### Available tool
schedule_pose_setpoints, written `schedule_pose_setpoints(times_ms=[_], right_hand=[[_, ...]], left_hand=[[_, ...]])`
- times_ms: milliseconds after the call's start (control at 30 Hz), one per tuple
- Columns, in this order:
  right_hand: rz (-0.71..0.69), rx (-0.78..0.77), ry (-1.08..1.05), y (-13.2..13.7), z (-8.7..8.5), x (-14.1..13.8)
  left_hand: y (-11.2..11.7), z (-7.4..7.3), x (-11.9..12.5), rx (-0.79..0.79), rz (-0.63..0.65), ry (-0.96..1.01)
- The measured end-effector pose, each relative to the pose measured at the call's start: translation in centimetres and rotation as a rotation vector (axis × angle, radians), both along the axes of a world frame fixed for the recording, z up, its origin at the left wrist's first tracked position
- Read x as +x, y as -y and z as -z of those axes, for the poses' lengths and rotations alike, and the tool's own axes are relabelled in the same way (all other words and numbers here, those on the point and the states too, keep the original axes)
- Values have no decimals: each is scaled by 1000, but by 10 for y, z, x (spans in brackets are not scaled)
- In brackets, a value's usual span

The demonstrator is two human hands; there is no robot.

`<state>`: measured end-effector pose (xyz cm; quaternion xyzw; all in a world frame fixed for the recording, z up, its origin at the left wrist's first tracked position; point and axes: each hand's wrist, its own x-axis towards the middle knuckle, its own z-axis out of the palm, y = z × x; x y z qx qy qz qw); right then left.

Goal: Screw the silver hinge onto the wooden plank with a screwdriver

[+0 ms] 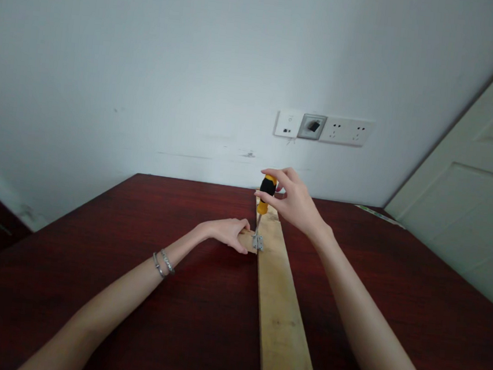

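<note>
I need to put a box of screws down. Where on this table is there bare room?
Bare tabletop lies left of the left hand and right of the plank, past the right hand. It is crowded around the hinge, small block and screwdriver.

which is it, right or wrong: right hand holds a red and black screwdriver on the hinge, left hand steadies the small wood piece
Wrong in one respect: in the head view the screwdriver in the right hand is yellow and black, not red.

Two thin silver bangles ring the wrist of the left hand, lower left of centre. Both forearms are bare.
</note>
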<state>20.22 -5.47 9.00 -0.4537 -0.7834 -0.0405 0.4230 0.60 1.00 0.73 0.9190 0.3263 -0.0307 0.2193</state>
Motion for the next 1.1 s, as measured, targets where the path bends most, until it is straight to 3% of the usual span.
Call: schedule_pose_setpoints(times_ms=[200,433,633,867,1100], right_hand=[[-26,5,-12,1,-3,3],[36,-4,40,5,-6,2],[-29,-13,0,4,-5,4],[55,-57,63,6,-7,3],[-21,-41,40,4,-5,5]], left_hand=[[-2,2,-1,-4,2,5],[0,-1,-1,-21,-3,9],[-1,0,0,-25,-9,6],[0,0,0,-15,-12,-5],[0,-1,0,-19,-7,0]])
